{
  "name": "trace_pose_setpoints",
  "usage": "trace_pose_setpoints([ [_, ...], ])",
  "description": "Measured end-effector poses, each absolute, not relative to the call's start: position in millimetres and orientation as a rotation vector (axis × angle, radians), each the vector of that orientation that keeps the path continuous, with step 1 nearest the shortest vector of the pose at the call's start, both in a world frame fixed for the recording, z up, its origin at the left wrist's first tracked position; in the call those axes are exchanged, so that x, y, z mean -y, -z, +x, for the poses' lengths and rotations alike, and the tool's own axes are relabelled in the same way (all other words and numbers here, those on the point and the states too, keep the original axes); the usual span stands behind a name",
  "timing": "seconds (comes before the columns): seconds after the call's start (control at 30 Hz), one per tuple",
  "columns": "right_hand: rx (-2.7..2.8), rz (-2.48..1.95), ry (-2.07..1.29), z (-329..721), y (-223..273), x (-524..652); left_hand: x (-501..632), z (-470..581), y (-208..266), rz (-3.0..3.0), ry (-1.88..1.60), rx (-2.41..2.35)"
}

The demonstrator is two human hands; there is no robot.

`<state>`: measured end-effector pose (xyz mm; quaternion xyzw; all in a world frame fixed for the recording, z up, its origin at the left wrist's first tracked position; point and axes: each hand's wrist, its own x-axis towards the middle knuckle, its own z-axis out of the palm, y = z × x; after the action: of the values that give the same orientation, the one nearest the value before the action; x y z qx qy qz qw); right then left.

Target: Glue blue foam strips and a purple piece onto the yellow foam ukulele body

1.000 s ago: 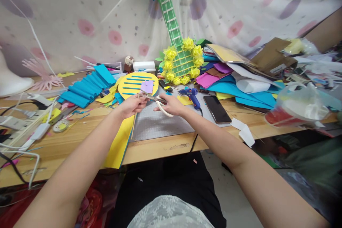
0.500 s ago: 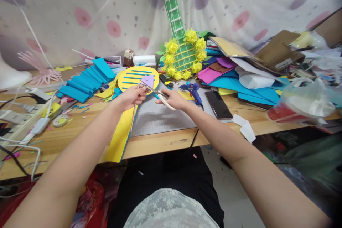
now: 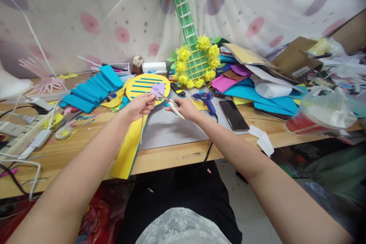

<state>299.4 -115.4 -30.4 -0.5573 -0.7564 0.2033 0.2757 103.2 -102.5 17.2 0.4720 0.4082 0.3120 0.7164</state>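
My left hand is closed in a pinch on a thin pale strip, which hangs down below the fingers. My right hand grips a pair of scissors with white handles. Their blades point up and left, close by my left fingertips; whether they touch the strip I cannot tell. Just behind the hands lies a yellow paper guitar body with blue stripes, and a purple piece of paper rests over it. Its yellow neck, edged in blue, reaches past the table's front edge.
A grey cutting mat lies under the hands. Right of it are a blue glue gun and a phone. Behind stands a green paper guitar with yellow flowers. Folded blue paper is left, a bagged cup right.
Both hands stay almost in place, with the scissors still near the left fingertips. More of the pale strip shows below my left hand. The view has shifted slightly.
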Motion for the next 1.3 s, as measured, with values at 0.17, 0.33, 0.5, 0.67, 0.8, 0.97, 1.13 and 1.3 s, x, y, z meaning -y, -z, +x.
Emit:
trace_pose_setpoints([
  [0.17, 2.066, -1.655, -0.487, 314, 25, 116, 94, 81, -25, 1.042, -0.800, -0.947],
  [0.33, 2.512, -1.743, -0.308, 336, 28, 123, 85, 50, -34, 0.986, -0.959, -1.053],
  [0.5, 2.654, -1.769, -0.291, 341, 34, 126, 83, 36, -39, 0.954, -1.016, -1.125],
  [0.67, 2.676, -1.790, -0.226, 337, 24, 127, 85, 36, -38, 1.018, -0.968, -1.190],
  [0.8, 2.365, -1.672, -0.329, 315, 9, 125, 89, 55, -35, 1.140, -0.879, -1.137],
  [0.97, 1.674, -1.169, -1.162, 272, 3, 113, 102, 98, -25, 1.126, -0.648, -0.926],
  [1.13, 1.396, -0.998, -1.422, 261, 13, 110, 110, 122, -11, 1.022, -0.692, -0.793],
  [1.3, 1.369, -1.009, -1.394, 275, 4, 102, 104, 124, -12, 1.078, -0.653, -0.882],
])
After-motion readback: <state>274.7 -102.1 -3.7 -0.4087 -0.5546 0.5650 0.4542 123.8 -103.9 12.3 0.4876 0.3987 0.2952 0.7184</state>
